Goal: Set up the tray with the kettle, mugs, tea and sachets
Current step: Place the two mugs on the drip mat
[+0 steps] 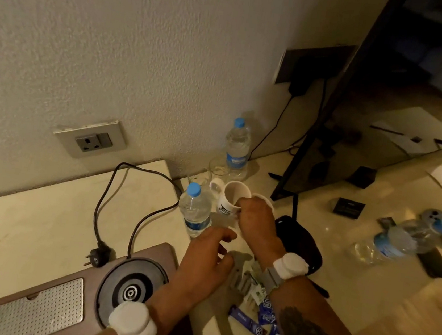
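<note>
So nearest me is the tray (29, 311), sitting at the bottom left on the counter (26, 227), and all it's got on it so far is the round kettle base (131, 288) and a perforated metal plate (38, 309); no kettle anywhere that I can see, and its cord runs back to a plug (96, 256) lying loose on the counter. Just right of the tray, under my wrists, the sachets (259, 319) and what look like tea packets are scattered in a loose pile on the counter, not on the tray yet. My left hand (209, 252) hovers above them with the fingers spread and loosely curled, holding nothing. A bit further out, my right hand (255, 216) is pinching two white mugs (234, 199) together by their rims, thumb down inside one; the one I can see into looks empty, the second is mostly hidden behind my knuckles. So I reckon I'm on the mugs step, and the next move needs them carried back over the sachets and set down upright on a bare bit of tray without knocking the water bottle (195, 211) right beside them. It's capped and looks full. Behind sit two empty glasses (218, 167) and another full-looking bottle (237, 147) by the wall.
</note>
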A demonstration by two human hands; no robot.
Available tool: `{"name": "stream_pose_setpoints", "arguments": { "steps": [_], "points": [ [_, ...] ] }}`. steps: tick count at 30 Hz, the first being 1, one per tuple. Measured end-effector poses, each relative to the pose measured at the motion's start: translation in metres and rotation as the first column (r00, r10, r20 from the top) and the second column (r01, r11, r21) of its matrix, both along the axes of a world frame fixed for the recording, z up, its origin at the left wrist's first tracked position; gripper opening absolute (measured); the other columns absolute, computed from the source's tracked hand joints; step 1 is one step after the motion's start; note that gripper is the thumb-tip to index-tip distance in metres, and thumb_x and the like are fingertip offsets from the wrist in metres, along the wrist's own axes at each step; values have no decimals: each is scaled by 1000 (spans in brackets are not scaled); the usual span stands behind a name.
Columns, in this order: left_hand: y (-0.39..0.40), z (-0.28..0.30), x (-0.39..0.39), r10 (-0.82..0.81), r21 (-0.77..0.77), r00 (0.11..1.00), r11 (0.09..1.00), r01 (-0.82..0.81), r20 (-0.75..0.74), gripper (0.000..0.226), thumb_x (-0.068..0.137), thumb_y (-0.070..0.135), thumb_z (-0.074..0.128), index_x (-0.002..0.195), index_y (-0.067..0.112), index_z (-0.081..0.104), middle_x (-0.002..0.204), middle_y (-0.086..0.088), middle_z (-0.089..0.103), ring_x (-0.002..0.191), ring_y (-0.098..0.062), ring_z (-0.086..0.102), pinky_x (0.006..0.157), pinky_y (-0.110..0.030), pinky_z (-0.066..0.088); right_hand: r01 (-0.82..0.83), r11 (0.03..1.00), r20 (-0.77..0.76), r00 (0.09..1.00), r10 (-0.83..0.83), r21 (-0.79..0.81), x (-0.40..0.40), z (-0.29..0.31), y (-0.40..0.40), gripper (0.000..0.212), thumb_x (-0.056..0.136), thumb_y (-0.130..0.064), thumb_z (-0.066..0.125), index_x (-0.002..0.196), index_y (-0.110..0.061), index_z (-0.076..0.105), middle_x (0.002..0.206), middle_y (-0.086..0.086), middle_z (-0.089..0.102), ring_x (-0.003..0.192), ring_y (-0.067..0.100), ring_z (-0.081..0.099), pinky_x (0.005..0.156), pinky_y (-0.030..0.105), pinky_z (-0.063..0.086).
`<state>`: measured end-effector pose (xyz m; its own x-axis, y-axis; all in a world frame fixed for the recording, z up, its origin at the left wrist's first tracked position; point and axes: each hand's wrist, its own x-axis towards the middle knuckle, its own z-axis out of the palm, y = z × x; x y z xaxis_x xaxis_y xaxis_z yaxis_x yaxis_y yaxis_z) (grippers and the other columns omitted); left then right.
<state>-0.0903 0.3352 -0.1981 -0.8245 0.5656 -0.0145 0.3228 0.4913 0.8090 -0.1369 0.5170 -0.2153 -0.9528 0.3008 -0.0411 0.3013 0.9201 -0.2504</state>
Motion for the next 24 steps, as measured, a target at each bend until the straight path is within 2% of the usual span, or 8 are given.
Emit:
{"name": "stream_pose_setpoints", "arguments": {
  "steps": [5,7,10,12,14,18,21,24],
  "points": [
    [-23,26,23,89,149,996,985,-83,-31,61,93,22,72,137,49,41,134,12,52,106,1,60,77,-21,57,98,994,-158,983,-88,54,53,60,-18,12,96,-24,71,105,-18,75,106,10,69,95,29,69,75,36,57],
    [-41,43,32,130,219,991,968,-120,-30,79,89,27,76,142,59,28,141,21,42,118,4,55,80,-18,58,91,994,-177,981,-78,65,80,83,-34,12,95,-25,72,105,-19,75,107,8,67,96,28,68,72,33,52],
    [-73,68,39,197,314,980,933,-177,-32,104,76,42,86,156,52,21,150,40,30,135,10,45,93,-12,53,8,996,-189,982,8,85,119,106,-65,17,86,-24,82,103,-27,77,106,3,70,93,22,69,70,25,48],
    [-97,79,43,184,310,980,939,-151,-78,114,68,54,89,159,48,21,150,46,30,132,21,41,95,-1,43,-100,993,-158,981,109,66,140,118,-89,24,79,-27,88,99,-30,76,103,0,70,88,20,69,68,26,52],
    [-132,92,50,215,264,970,948,-178,-117,113,60,60,93,153,53,29,146,44,39,125,23,45,93,-2,42,-243,969,-110,963,247,46,149,124,-125,24,80,-35,86,102,-33,75,107,-1,69,91,20,70,71,29,56],
    [-193,92,59,305,307,948,914,-266,-86,93,51,54,101,130,42,54,126,25,67,113,2,67,88,-16,58,-416,909,-61,908,415,-3,139,118,-179,29,97,-48,65,120,-31,71,123,-2,64,111,20,62,90,31,52],
    [-237,78,69,438,366,896,848,-384,-75,86,51,54,102,122,31,60,115,18,73,99,-5,74,75,-18,60,-521,853,-147,846,512,-27,129,115,-220,26,98,-37,65,122,-29,70,119,1,64,108,24,62,84,35,52],
    [-287,68,77,598,394,800,747,-535,-48,88,48,64,99,121,34,59,110,21,73,88,-4,76,64,-13,58,-631,776,-255,752,607,-14,116,111,-267,46,95,-24,69,140,-31,58,123,4,67,108,28,66,83,42,56]
  ]
}}
